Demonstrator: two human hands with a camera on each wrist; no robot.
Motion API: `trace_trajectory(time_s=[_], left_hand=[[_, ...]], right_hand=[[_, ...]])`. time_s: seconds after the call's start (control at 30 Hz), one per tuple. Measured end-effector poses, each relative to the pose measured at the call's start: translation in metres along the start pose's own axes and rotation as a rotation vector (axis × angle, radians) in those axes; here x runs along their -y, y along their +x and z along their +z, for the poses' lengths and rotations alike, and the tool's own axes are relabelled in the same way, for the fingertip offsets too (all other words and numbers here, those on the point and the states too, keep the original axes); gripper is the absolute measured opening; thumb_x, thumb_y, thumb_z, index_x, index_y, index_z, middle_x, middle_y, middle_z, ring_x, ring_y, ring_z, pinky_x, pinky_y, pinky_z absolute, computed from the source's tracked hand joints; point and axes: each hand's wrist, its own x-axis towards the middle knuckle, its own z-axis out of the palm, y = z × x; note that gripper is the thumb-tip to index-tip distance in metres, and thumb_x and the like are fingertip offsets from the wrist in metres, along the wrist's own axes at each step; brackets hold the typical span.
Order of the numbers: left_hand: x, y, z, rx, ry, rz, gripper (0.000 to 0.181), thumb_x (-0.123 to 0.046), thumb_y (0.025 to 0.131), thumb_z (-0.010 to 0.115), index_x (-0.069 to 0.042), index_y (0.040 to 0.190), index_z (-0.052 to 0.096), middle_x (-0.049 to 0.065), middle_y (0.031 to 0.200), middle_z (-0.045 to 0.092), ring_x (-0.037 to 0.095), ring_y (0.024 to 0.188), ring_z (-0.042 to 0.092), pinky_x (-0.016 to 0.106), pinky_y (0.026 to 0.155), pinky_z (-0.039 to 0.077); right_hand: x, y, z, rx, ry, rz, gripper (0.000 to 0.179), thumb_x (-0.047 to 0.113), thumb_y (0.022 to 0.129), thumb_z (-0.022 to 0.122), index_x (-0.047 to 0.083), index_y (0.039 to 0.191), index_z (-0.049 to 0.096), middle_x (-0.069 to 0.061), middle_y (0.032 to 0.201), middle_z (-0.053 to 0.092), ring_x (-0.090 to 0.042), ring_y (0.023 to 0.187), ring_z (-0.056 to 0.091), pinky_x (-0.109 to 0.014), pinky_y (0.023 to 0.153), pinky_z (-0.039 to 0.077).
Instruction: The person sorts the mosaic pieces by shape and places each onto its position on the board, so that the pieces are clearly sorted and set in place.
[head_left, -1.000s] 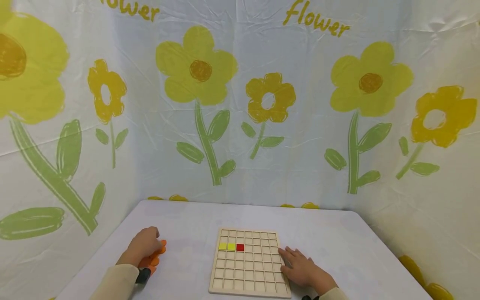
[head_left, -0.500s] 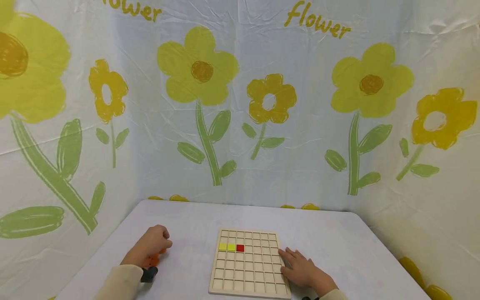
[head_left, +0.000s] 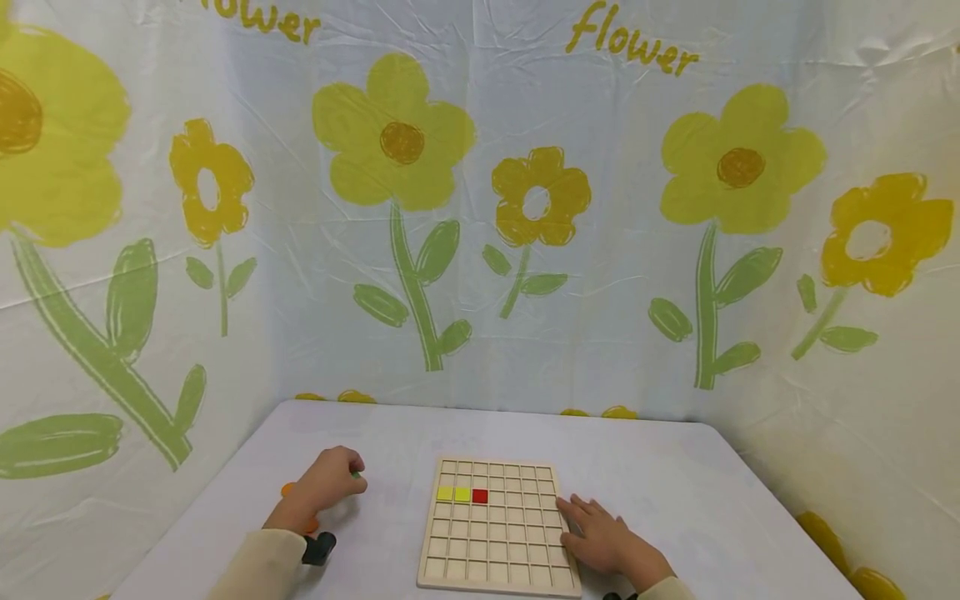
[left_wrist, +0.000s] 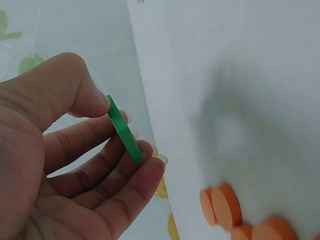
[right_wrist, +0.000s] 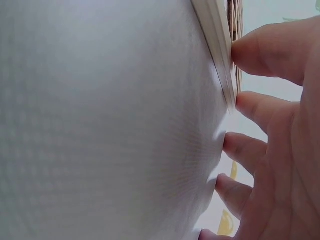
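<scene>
My left hand (head_left: 327,485) pinches a thin green piece (left_wrist: 125,131) between thumb and fingertips, above the table left of the board. The piece shows nearly edge-on in the left wrist view. A wooden grid board (head_left: 498,528) lies flat in front of me. In one of its rows sit two yellow tiles (head_left: 453,493) side by side, with a red tile (head_left: 480,497) to their right. My right hand (head_left: 606,535) lies with spread fingers at the board's right edge; in the right wrist view, thumb and index fingertip touch its rim.
Several thick orange discs (left_wrist: 227,206) stand and lie on the white table (head_left: 382,550) by my left wrist, partly hidden under the arm in the head view. Flower-printed cloth walls (head_left: 615,275) rise behind the table and along both sides.
My left hand has lifted away from the orange discs and moved right toward the board, and the green piece now shows in its fingers. The right hand and the board stay put.
</scene>
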Motion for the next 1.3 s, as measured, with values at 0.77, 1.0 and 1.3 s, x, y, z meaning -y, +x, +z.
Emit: trace_trajectory(time_s=[0.77, 1.0, 1.3], left_hand=[[-0.066, 0.020, 0.038, 0.030, -0.024, 0.124, 0.025, -0.008, 0.077, 0.069, 0.001, 0.101, 0.070, 0.005, 0.092, 0.066, 0.016, 0.077, 0.054, 0.037, 0.074, 0.053], [-0.082, 0.023, 0.052, 0.045, -0.042, 0.156, 0.026, -0.006, 0.077, 0.068, 0.001, 0.103, 0.069, 0.006, 0.095, 0.065, 0.016, 0.078, 0.053, 0.036, 0.073, 0.051], [-0.097, 0.024, 0.067, 0.062, -0.044, 0.202, 0.023, -0.005, 0.077, 0.066, 0.001, 0.100, 0.070, 0.005, 0.094, 0.063, 0.017, 0.080, 0.051, 0.036, 0.071, 0.049]], right_hand=[[-0.001, 0.000, -0.001, -0.002, -0.002, -0.007, 0.056, 0.039, 0.092, 0.056, 0.016, 0.143, 0.047, -0.015, 0.151, 0.041, -0.047, 0.139, 0.031, -0.076, 0.102, 0.021], [0.002, 0.000, -0.002, 0.013, 0.003, -0.001, 0.056, 0.038, 0.092, 0.057, 0.016, 0.143, 0.047, -0.016, 0.151, 0.040, -0.048, 0.140, 0.031, -0.076, 0.102, 0.020], [0.001, 0.001, -0.001, 0.007, 0.000, -0.002, 0.056, 0.038, 0.092, 0.057, 0.016, 0.143, 0.047, -0.015, 0.151, 0.040, -0.047, 0.140, 0.030, -0.076, 0.102, 0.020]])
